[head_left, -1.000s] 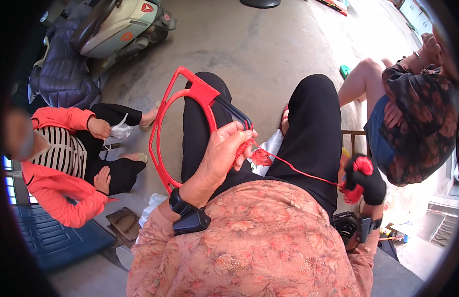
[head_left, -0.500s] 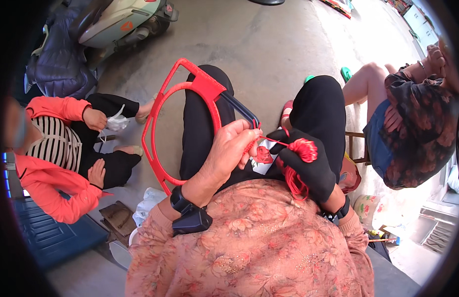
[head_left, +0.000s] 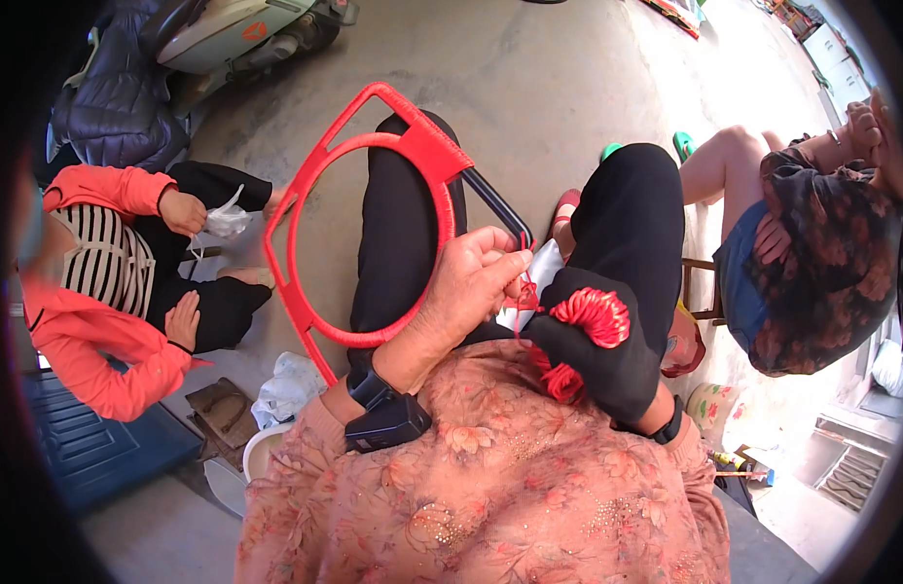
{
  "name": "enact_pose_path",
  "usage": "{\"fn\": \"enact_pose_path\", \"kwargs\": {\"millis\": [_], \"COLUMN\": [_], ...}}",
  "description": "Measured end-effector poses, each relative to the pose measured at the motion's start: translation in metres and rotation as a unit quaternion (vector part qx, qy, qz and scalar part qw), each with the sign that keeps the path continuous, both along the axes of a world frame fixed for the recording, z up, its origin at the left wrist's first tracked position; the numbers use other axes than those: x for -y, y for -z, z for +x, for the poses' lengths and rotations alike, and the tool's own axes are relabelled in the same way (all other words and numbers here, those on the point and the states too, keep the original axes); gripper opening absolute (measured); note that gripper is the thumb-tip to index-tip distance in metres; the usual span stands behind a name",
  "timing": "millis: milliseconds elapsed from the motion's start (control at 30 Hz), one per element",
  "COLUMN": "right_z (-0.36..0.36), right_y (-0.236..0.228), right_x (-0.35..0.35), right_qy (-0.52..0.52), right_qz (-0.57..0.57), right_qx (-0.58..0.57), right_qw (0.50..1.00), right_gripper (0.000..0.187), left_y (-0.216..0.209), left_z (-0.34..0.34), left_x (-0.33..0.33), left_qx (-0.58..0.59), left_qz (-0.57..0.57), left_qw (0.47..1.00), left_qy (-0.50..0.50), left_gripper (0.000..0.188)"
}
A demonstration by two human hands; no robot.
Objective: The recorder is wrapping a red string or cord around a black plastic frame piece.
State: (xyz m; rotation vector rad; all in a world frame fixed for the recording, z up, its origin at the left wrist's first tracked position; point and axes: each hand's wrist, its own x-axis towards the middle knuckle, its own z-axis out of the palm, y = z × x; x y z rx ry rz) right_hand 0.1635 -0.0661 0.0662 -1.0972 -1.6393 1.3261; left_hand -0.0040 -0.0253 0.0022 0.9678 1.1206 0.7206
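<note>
Over my left thigh lies a frame, a round ring inside an angular outline, mostly wrapped in red cord. One stretch of dark bar shows uncovered and ends in a bend. My bare left hand is closed on the frame just below that bend, thumb and forefinger pinched together. Thin red cord hangs loosely between my hands. My right hand, in a black glove, is curled around a bundle of red cord, and part of the bundle sticks out below. The glove hides the right fingertips.
A person in a coral jacket sits at the left, holding white plastic. At the right sits another person in a dark floral top. A scooter stands at the back left. A white container is beside my left elbow.
The frame has tilted and shifted slightly right along with my left hand. The cord between my hands has gone from taut to slack, and my gloved right hand has turned and moved slightly lower.
</note>
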Motion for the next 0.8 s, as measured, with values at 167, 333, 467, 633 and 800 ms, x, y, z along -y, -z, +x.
{"fn": "enact_pose_path", "kwargs": {"millis": [167, 333, 467, 633, 800], "right_z": [0.019, 0.026, 0.029, 0.032, 0.032], "right_y": [0.024, 0.036, 0.039, 0.031, 0.028], "right_x": [0.006, 0.007, 0.008, 0.007, 0.009], "right_qy": [0.074, 0.099, 0.123, 0.114, 0.112], "right_qz": [-0.153, -0.186, -0.253, -0.189, -0.170], "right_qx": [-0.135, -0.203, -0.280, -0.201, -0.178], "right_qw": [0.976, 0.956, 0.918, 0.954, 0.963], "right_gripper": [0.013, 0.012, 0.011, 0.012, 0.013], "left_y": [0.008, 0.006, 0.002, -0.001, 0.004], "left_z": [0.000, 0.000, -0.002, -0.006, -0.011], "left_x": [0.000, -0.002, -0.003, -0.002, 0.004], "left_qx": [-0.051, -0.076, -0.051, -0.047, 0.004], "left_qz": [-0.020, -0.010, -0.011, -0.018, 0.026], "left_qw": [0.997, 0.995, 0.997, 0.996, 0.998], "left_qy": [0.044, 0.068, 0.056, 0.072, 0.053], "left_gripper": [0.020, 0.020, 0.020, 0.017, 0.023]}}
